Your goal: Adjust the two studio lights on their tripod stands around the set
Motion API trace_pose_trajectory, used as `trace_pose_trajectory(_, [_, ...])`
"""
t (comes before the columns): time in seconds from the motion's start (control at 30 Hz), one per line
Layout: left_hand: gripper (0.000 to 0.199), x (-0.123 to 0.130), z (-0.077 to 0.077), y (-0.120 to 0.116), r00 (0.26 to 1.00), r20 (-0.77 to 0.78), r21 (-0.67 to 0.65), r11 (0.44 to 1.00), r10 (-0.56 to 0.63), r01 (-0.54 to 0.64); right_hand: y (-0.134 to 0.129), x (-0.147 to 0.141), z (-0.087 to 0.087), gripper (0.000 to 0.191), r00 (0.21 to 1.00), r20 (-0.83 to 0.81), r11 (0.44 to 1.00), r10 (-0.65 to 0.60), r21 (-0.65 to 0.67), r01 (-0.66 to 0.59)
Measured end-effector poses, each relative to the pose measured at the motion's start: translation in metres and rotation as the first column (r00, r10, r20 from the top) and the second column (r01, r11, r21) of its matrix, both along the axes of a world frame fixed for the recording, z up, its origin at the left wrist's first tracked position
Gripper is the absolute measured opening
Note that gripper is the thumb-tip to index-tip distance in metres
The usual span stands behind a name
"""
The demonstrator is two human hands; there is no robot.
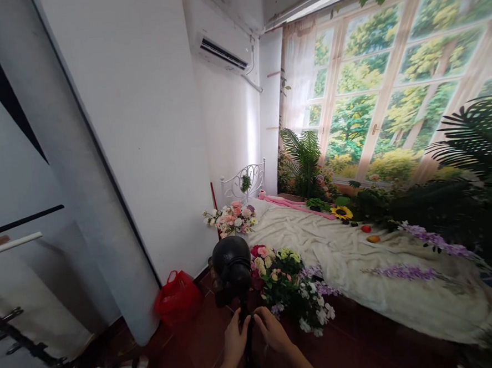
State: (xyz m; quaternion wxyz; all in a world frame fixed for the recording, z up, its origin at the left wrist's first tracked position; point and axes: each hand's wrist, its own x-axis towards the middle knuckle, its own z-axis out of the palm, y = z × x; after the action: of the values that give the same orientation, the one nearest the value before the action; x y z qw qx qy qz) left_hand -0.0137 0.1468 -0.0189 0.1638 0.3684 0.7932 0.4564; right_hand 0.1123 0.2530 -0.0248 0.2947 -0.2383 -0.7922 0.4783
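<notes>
In the middle foreground stands a black device with a rounded head [231, 257], which looks like a studio light, on a dark upright stand [248, 339]. My left hand [235, 337] is closed on the stand just below the device, thumb against the pole. My right hand [273, 330] meets the pole from the other side, its thumb and fingers curled together by the upper part. What its fingertips pinch, perhaps a knob, is too dark to make out. Right behind the stand, bunches of pink, yellow and white flowers [283, 276] spread beside the bed.
A bed with a cream blanket [316, 246] fills the right side, with purple flower sprays [405, 272] and a sunflower [341, 212] on it. A red bag [178, 296] sits on the floor by the white column. Metal bars with clamps [22, 336] lean at lower left.
</notes>
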Motion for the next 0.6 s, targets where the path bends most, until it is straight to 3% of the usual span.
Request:
trace_pose_trajectory(0.13, [0.052,0.0005,0.0004,-0.0004,1.000,0.007,0.024,0.999,-0.024,0.024,0.0041,0.0113,0.0045,0.031,0.995,0.020,0.994,0.095,0.059,-0.096])
trace_pose_trajectory(0.37, [0.050,0.0011,0.0036,-0.0017,0.999,-0.006,0.059,0.997,-0.041,0.042,0.0074,0.0103,0.0021,0.031,0.997,0.036,0.996,0.065,0.062,-0.067])
trace_pose_trajectory(0.6, [0.053,0.0000,-0.0028,0.0005,1.000,0.000,0.036,0.999,-0.006,0.005,0.0109,0.0074,-0.0030,0.031,0.998,0.019,0.997,0.060,0.045,-0.061])
